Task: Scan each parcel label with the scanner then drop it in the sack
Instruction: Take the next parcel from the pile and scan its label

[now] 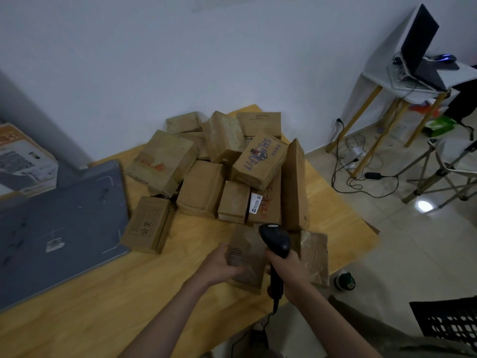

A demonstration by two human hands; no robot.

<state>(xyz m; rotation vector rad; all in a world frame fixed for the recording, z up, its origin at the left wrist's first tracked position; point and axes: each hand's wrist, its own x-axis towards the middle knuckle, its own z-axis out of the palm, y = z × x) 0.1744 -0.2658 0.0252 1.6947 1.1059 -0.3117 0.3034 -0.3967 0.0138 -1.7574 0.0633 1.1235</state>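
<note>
Left hand (224, 264) grips a parcel (247, 257) near the table's (129, 293) front edge. Right hand (289, 267) clamps the scanner (276, 240). Best tilt the label squarely toward its head.

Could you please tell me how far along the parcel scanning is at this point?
Done: nothing shows; no sack is in view. In hand: the left hand holds a parcel while the right hand grips the scanner over it. Left: the pile on the table.
</note>
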